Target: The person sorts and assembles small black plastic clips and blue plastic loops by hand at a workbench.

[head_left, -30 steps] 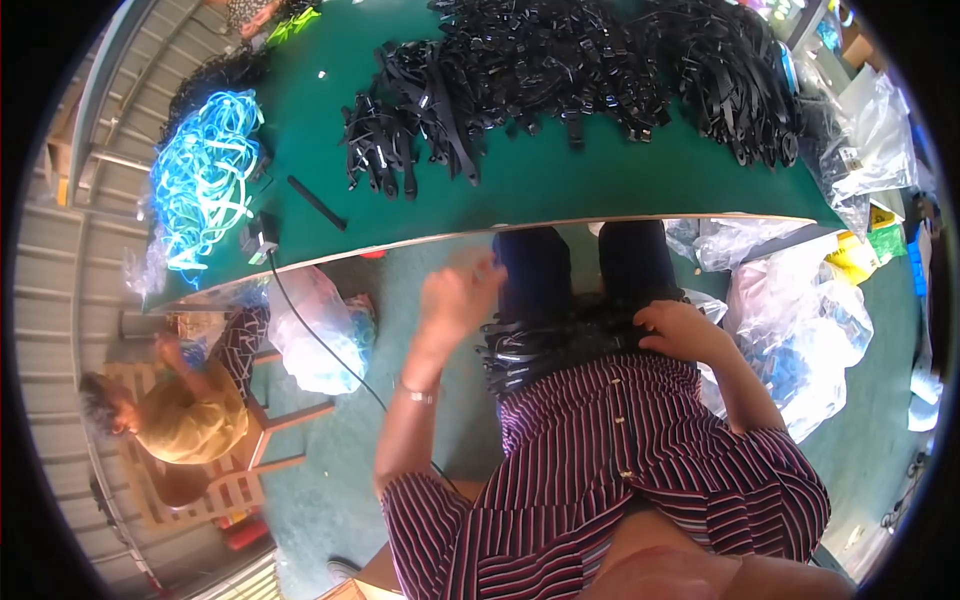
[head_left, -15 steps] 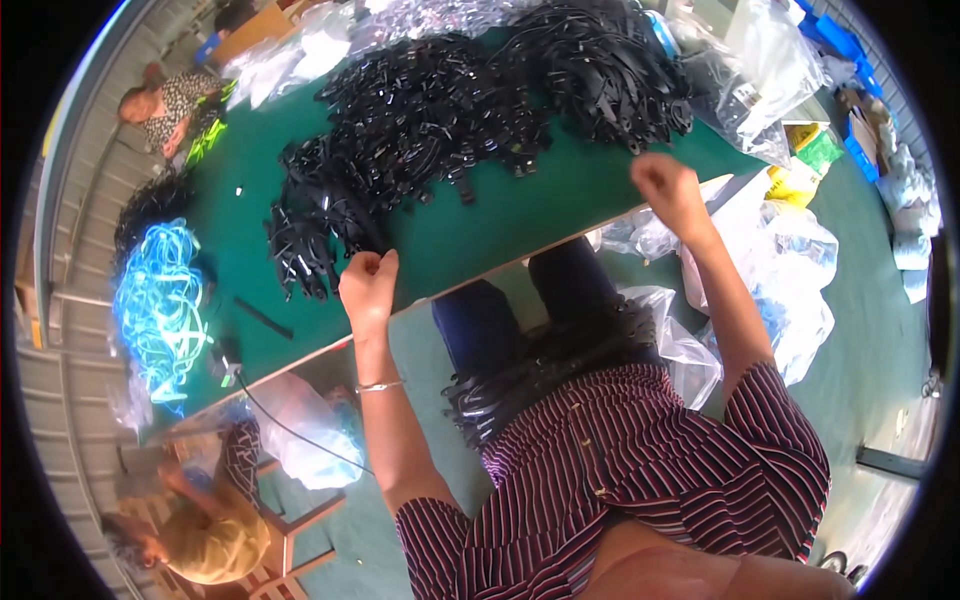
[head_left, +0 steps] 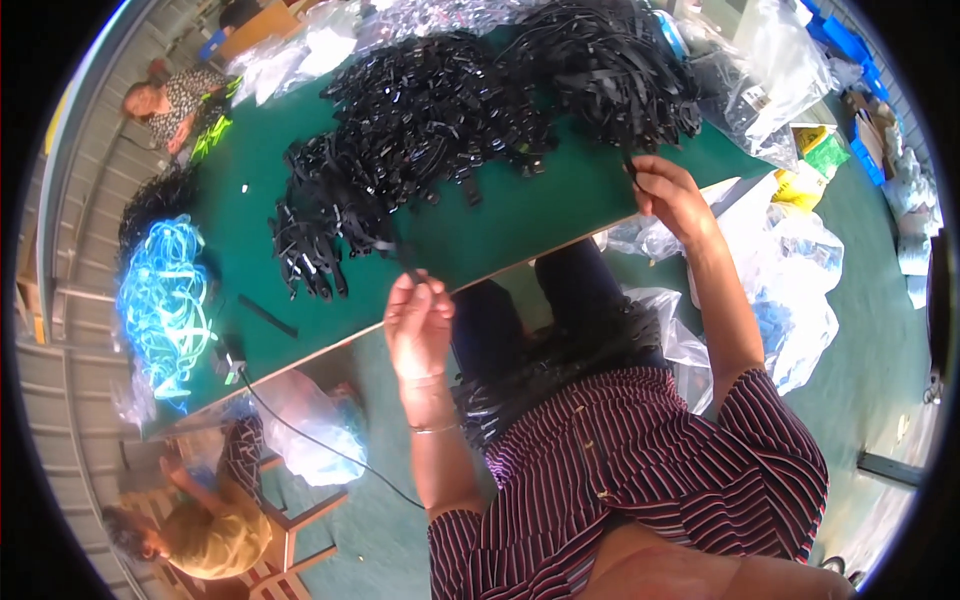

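Note:
My left hand (head_left: 418, 320) is at the table's near edge, its fingers pinched on a black strap (head_left: 406, 262) that points up toward the table and is blurred. Farther right, my right hand (head_left: 678, 198) pinches another black strap (head_left: 629, 168) just below the right-hand heap of black straps (head_left: 615, 85). A heap of black straps with shiny buckles (head_left: 430, 115) fills the table's middle. Left of it lies a smaller bunch of black straps (head_left: 320, 215), close to my left hand. More black straps (head_left: 585, 345) rest across my lap.
On the green table (head_left: 470, 240) lie glowing blue cords (head_left: 165, 305), a loose black strip (head_left: 268, 316) and a small box with a cable (head_left: 230, 362). Clear plastic bags (head_left: 785, 265) stand right. One person (head_left: 215, 520) sits lower left, another (head_left: 190, 105) far left.
My left hand has moved right and nearer to me, away from the small bunch, with a black strap now showing in it. My right hand has turned and opened slightly around a strap.

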Tool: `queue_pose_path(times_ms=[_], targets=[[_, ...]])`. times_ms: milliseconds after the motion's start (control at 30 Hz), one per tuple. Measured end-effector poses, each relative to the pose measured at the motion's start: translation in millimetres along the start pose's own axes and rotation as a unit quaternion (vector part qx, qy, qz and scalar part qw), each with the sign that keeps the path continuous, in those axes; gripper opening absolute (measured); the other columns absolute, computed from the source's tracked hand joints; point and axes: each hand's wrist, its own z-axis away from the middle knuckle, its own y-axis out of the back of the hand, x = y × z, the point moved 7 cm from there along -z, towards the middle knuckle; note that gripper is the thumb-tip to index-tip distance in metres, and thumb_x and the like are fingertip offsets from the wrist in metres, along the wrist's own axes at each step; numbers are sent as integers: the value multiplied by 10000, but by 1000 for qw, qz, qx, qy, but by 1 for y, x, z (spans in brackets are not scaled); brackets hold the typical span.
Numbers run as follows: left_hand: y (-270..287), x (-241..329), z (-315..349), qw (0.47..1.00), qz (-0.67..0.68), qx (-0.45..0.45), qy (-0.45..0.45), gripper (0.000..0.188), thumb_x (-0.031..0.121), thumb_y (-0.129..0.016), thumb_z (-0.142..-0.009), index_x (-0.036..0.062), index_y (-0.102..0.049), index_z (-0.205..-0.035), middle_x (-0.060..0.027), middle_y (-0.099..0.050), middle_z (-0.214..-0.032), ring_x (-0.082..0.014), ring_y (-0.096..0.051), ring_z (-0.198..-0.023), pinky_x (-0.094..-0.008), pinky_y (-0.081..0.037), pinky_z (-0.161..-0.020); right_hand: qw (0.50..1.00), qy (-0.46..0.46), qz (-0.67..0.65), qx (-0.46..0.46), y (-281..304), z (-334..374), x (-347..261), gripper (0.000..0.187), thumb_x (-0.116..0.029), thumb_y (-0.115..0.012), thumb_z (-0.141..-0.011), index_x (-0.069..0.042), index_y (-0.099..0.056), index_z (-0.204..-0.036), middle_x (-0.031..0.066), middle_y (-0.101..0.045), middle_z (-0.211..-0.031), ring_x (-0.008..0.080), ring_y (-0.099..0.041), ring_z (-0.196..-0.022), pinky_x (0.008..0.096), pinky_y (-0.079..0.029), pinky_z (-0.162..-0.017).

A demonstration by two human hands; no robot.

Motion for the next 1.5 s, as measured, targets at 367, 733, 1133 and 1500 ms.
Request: queue_pose_path(times_ms=[367,733,1133,1500], targets=[[-28,-85,29,988,-103,63,99,131,124,-477,-917,56,-502,-1026,-70,-584,-996,-164,-593,-876,-266,-498,-719,992,63,21,-104,-136,43,77,127,-69,-549,-843,-20,-585,-955,27,-550,-975,94,-542,-820,215,-435,-704],[-28,-78,59,970,-150,34,186,181,65,-478,-887,18,-513,-1059,-75,-598,-851,-131,-559,-681,-241,-465,-628,916,-195,-252,-245,-177,53,70,413,-256,-492,-897,24,-459,-1198,146,-578,-1038,213,-577,-865,313,-459,-749],[-6,-39,46,836,-545,-54,-34,222,74,-571,-820,28,-555,-1037,-109,-623,-858,-218,-592,-711,-289,-474,-624,886,-223,-361,-189,-202,22,86,220,-208,-538,-882,-55,-556,-1038,-3,-491,-763,136,-459,-692,282,-409,-639],[-17,34,-16,534,-792,-4,-296,83,129,-666,-700,96,-626,-765,-36,-598,-854,-245,-547,-834,-369,-440,-690,978,-17,-133,-162,-155,33,37,190,-148,-482,-848,-34,-571,-972,32,-486,-657,109,-444,-634,239,-329,-630]])
